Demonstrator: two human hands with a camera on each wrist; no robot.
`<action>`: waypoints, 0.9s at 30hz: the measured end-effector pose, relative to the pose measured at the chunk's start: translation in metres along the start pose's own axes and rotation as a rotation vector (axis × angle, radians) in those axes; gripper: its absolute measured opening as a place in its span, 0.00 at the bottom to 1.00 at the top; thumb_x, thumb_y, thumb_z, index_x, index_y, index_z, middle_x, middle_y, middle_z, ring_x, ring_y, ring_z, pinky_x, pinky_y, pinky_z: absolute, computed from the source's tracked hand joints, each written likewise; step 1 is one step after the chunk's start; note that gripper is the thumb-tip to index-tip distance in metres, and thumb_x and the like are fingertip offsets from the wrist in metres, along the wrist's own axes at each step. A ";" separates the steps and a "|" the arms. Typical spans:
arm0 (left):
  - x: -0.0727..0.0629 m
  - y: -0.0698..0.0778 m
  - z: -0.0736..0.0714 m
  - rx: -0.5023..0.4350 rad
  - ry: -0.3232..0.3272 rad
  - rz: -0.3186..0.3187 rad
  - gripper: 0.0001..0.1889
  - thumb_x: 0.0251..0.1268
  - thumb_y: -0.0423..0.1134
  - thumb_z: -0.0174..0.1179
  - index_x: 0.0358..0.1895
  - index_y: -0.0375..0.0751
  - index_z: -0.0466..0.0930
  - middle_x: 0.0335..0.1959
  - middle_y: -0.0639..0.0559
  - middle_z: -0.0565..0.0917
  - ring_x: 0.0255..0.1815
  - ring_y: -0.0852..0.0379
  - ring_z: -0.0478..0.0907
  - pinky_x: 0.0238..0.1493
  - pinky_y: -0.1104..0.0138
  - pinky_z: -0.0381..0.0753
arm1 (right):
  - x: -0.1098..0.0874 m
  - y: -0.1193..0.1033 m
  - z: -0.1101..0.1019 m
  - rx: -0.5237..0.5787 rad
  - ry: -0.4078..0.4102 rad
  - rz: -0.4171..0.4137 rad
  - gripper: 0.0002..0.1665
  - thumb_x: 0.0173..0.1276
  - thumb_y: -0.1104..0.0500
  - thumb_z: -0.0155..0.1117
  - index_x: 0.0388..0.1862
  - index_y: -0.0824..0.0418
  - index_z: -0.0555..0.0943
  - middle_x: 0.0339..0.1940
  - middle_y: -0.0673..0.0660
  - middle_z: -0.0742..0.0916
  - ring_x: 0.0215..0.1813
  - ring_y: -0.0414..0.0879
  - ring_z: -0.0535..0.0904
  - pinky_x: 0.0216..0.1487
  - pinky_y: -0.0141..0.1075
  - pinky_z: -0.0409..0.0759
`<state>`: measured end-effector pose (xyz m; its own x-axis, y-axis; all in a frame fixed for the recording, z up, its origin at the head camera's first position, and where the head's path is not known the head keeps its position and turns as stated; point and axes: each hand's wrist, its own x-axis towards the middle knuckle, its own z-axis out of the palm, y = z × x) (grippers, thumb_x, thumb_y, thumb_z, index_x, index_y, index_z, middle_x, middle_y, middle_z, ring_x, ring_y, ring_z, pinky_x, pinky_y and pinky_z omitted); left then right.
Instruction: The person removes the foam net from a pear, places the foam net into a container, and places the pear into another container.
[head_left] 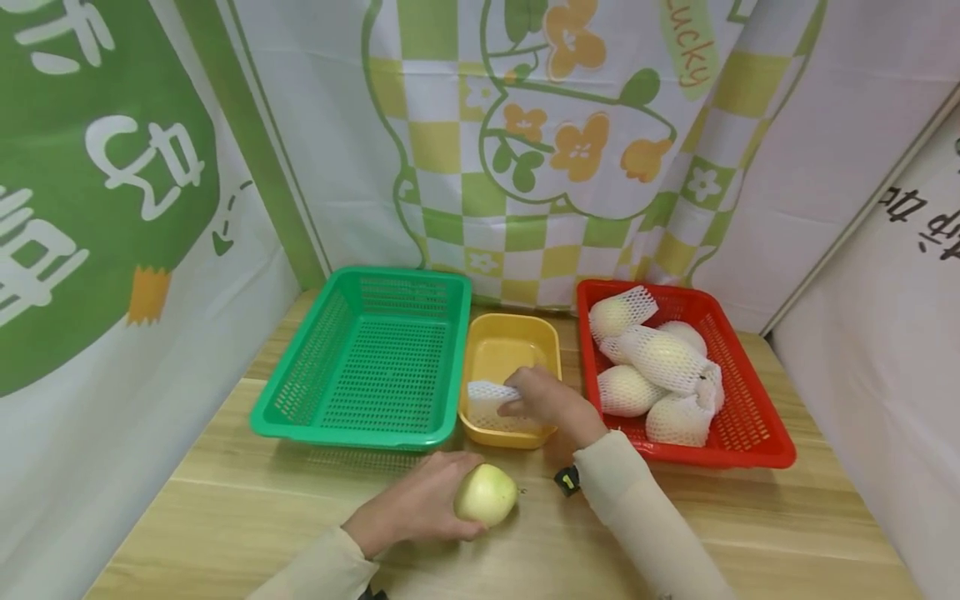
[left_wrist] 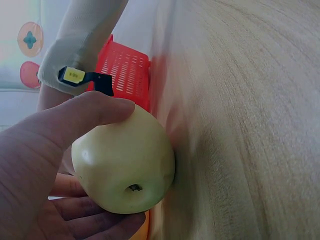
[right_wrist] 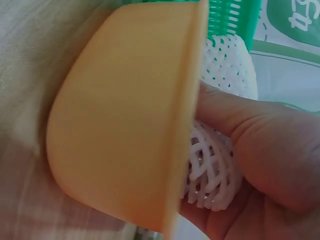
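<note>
At yellow tub (head_left: 510,354) | pinching foam net (head_left: 489,398) with right grip (head_left: 546,398) | clasping fruit (head_left: 487,495) with left grip (head_left: 423,500) | best to lower net fully before releasing

There are two baskets (head_left: 352,434), one tub (head_left: 506,354), one loose net (head_left: 489,392), one bare fruit (head_left: 489,497) — five-plus netted fruits (head_left: 663,360).

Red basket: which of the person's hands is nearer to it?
Right: the right hand, with a white foam net at the yellow bin, is just left of the red basket; the left hand, gripping a pale green fruit, is farther left.
</note>
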<state>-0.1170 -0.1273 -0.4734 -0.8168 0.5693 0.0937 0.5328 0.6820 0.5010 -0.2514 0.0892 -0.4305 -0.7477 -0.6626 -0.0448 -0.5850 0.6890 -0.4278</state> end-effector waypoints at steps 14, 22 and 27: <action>0.002 0.002 -0.001 -0.018 -0.002 0.022 0.39 0.48 0.54 0.81 0.61 0.35 0.81 0.52 0.47 0.88 0.49 0.52 0.85 0.46 0.67 0.86 | 0.005 0.004 0.012 -0.068 0.095 0.261 0.40 0.65 0.44 0.79 0.67 0.66 0.79 0.61 0.64 0.87 0.63 0.59 0.84 0.66 0.53 0.83; 0.003 0.003 -0.002 -0.015 -0.011 0.028 0.38 0.48 0.54 0.81 0.61 0.35 0.81 0.52 0.48 0.88 0.48 0.53 0.85 0.46 0.67 0.86 | -0.017 -0.013 -0.012 -0.059 0.176 0.247 0.47 0.75 0.35 0.64 0.80 0.64 0.68 0.78 0.64 0.77 0.77 0.63 0.74 0.77 0.59 0.73; 0.004 0.002 -0.002 0.010 -0.018 0.028 0.39 0.48 0.53 0.81 0.62 0.35 0.81 0.52 0.47 0.88 0.50 0.51 0.85 0.48 0.64 0.87 | -0.044 -0.021 -0.029 -0.022 0.171 0.188 0.48 0.77 0.35 0.62 0.84 0.61 0.63 0.81 0.64 0.73 0.80 0.62 0.71 0.80 0.58 0.69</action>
<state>-0.1196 -0.1241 -0.4702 -0.7976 0.5962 0.0918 0.5575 0.6704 0.4896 -0.2154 0.1121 -0.3931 -0.8849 -0.4646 0.0322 -0.4363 0.8028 -0.4065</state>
